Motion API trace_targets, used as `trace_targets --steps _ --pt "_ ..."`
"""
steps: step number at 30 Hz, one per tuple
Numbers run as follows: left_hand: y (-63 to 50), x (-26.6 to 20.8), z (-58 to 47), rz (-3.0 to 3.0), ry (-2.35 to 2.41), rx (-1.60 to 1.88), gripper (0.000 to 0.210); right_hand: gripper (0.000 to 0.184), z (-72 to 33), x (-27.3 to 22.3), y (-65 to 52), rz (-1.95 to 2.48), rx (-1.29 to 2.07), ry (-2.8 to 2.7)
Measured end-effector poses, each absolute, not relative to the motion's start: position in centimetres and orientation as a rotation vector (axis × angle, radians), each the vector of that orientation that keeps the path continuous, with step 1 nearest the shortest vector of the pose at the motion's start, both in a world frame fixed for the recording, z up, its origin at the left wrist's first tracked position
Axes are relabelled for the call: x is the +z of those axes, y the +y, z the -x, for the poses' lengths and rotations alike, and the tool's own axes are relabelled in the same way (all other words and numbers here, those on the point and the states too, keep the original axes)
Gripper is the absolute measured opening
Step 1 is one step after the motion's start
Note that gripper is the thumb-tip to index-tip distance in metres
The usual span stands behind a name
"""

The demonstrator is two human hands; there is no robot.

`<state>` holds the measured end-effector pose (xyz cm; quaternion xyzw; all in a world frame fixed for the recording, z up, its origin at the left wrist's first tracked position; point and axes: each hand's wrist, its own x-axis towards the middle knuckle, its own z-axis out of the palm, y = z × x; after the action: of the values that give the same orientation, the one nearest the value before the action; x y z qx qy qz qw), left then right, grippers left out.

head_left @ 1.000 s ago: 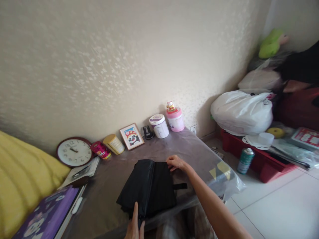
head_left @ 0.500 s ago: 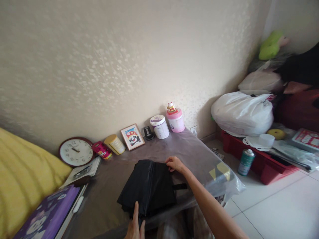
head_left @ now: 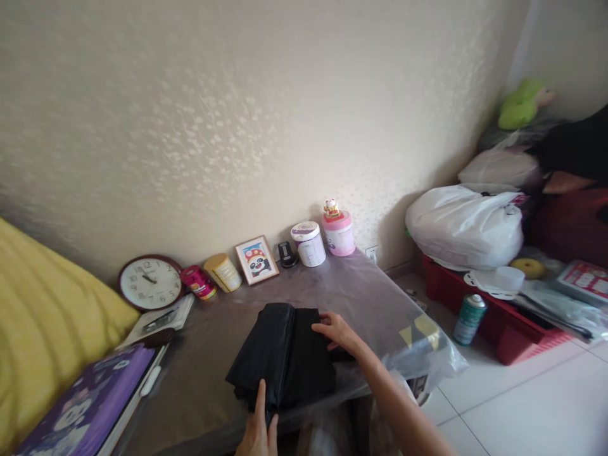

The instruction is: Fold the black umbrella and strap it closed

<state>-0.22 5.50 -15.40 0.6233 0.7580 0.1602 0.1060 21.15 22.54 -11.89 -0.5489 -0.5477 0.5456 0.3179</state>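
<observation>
A black folding umbrella (head_left: 266, 348) lies collapsed on the plastic-covered table, its loose fabric panels flattened out and a crease running down the middle. My left hand (head_left: 259, 427) grips its near end, with one finger stretched along the fabric; the handle is mostly hidden in the palm. At the far right edge of the fabric, my right hand (head_left: 335, 330) has its fingers bent around the border, thumb and forefinger on the cloth. A dark strap beside the umbrella is largely covered by my right wrist.
Along the wall stand a clock (head_left: 151, 282), a pink can (head_left: 198, 282), a yellow-lidded can (head_left: 223, 273), a panda picture frame (head_left: 257, 260) and two tubs. Purple folder (head_left: 71, 405) and yellow cushion (head_left: 52, 329) are left. Spray can (head_left: 469, 320) and red crate (head_left: 513, 339) stand on the floor.
My right hand has shifted its fingers on the fabric edge, the fingertips now further over the cloth, and its wrist covers the strap. My left hand stays on the near end.
</observation>
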Motion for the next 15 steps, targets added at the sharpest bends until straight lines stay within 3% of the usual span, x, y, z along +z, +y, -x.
trace_targets --steps 5,15 --pt "5.7 -15.8 0.8 -1.8 2.155 0.486 0.052 0.048 -20.5 -11.3 19.7 1.272 1.705 -1.28" --pt "6.1 -16.2 2.4 -1.852 1.928 0.518 0.056 0.03 -17.2 -8.7 18.7 1.056 1.75 -1.084"
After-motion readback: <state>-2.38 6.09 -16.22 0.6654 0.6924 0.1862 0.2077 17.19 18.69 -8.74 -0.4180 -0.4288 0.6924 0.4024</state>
